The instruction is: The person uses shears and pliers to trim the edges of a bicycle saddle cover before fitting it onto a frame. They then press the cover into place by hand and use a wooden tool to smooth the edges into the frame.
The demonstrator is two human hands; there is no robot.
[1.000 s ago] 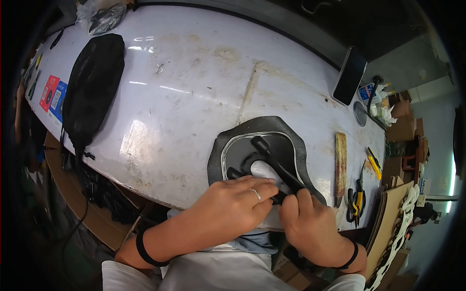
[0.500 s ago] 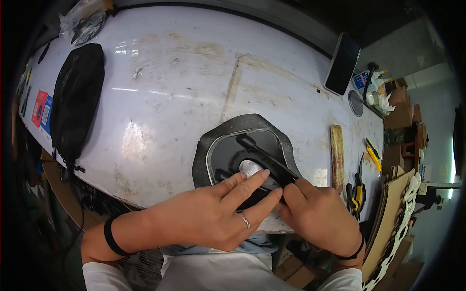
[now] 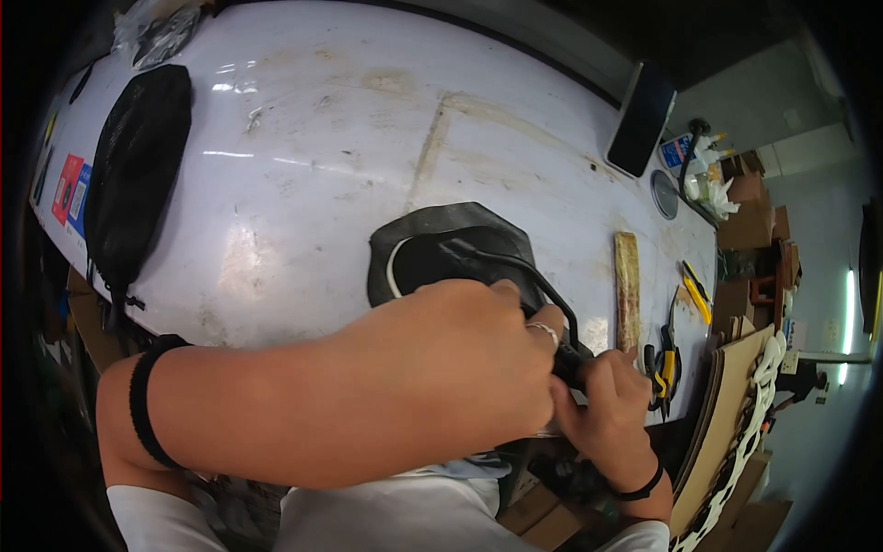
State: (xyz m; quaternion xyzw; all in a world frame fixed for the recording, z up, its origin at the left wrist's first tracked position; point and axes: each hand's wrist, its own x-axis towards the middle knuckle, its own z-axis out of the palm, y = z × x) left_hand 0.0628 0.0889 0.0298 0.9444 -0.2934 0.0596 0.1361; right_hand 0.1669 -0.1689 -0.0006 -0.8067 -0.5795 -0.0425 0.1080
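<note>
A black, angular-edged piece of sheet material lies near the table's front edge, with a pale curved rim inside it. From its middle a black strap or tube bends round toward the right. My left hand reaches across the piece, its fingers curled at the right side and mostly hidden behind the knuckles. Close beside it, my right hand pinches a dark part of the black piece between thumb and fingers. What lies under my left hand is out of sight.
A black drawstring pouch lies at the left. On the right are a worn flat bar, yellow-and-black pliers and a yellow cutter. A phone stands at the back right, near a round grey disc.
My left hand has moved right and turned over, covering the silvery oval seen before. My right hand has shifted slightly right, and the strap now bends more.
</note>
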